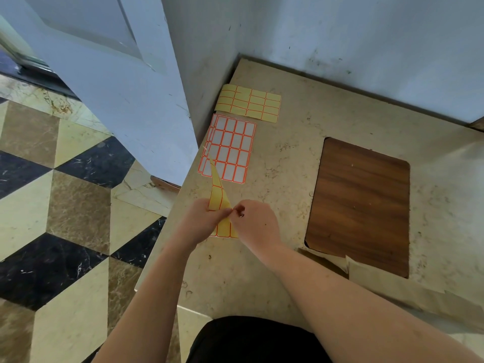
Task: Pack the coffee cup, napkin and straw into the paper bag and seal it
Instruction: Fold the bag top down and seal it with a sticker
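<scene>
My left hand [203, 220] holds a bent yellow sticker sheet [218, 197] with orange-edged labels just above the table. My right hand [255, 224] pinches at the sheet's right edge, thumb and finger closed on a label there. A stack of white label sheets [230, 148] with orange borders lies beyond the hands. Farther back lies another yellow sheet [248, 103]. No coffee cup, napkin, straw or paper bag shows in view.
The beige table [282, 179] has a torn covering that bares a brown wood patch [361, 205] on the right. A grey-white wall [340, 35] runs behind it. A door [125, 87] stands at the left above a patterned tile floor [65, 205].
</scene>
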